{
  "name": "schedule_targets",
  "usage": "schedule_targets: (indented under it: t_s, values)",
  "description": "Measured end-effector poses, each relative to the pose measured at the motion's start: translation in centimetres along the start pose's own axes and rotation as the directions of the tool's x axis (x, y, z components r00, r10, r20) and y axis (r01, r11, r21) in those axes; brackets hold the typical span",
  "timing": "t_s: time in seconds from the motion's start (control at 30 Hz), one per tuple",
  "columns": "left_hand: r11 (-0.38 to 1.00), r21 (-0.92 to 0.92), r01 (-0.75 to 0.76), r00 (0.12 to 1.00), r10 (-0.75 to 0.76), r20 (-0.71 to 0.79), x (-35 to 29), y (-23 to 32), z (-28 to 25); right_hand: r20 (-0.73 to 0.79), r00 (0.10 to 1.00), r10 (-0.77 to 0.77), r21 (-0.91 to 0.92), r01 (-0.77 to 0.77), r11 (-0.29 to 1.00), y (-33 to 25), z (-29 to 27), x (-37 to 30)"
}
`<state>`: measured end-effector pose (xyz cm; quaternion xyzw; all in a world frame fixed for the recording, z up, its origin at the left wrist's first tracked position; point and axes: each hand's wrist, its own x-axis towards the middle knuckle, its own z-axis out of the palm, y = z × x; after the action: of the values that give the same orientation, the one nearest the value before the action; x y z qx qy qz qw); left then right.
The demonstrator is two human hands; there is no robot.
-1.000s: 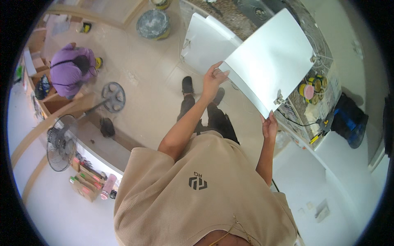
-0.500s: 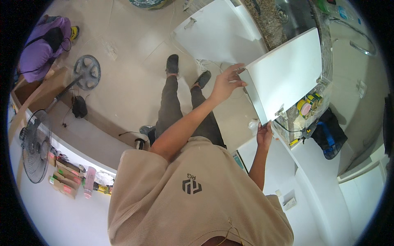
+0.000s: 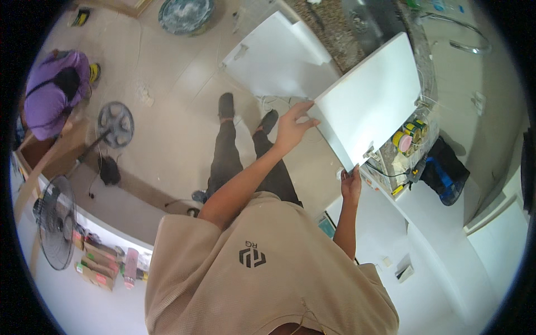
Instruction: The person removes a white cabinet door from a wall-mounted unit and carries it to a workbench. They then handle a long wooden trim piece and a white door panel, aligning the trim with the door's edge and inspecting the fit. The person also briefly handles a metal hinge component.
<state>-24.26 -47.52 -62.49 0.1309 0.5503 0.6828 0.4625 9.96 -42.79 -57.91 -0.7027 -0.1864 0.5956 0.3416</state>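
A white cabinet door (image 3: 371,95) with metal hinges (image 3: 369,151) lies tilted over the right-hand counter. My left hand (image 3: 291,129) is closed at its left corner, fingers on the far side of the edge and thumb against the near side. At the corner closest to me, my right hand (image 3: 351,184) grips the door from below, its fingertips partly hidden. Beyond, a second white door (image 3: 279,58) with a hinge leans by the counter front.
A granite counter (image 3: 338,36) with a sink (image 3: 371,19) runs along the right. Several small cans (image 3: 410,135), a power tool (image 3: 414,174) and a black-blue bag (image 3: 445,173) lie there. Left are a standing fan (image 3: 57,223) and a crouching person (image 3: 56,92); a round tub (image 3: 186,15) is ahead.
The whole view has shifted, so the tub ahead shows more fully. Both hands keep hold of the cabinet door, which stays at nearly the same tilt.
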Motion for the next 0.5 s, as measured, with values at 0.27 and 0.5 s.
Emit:
schedule_targets:
  t_s: [0.27,0.5]
  values:
    - [0.977,-0.008,0.214,0.962,-0.212,-0.173,1.7,0.9,1.6,0.096,0.991,-0.088,0.030,0.086,0.996,0.9,-1.8,1.4]
    - [0.964,-0.053,0.262,0.956,-0.266,-0.119,2.4,1.8,1.8,0.046,0.996,-0.082,0.065,0.079,0.995,1.7,-1.4,1.9]
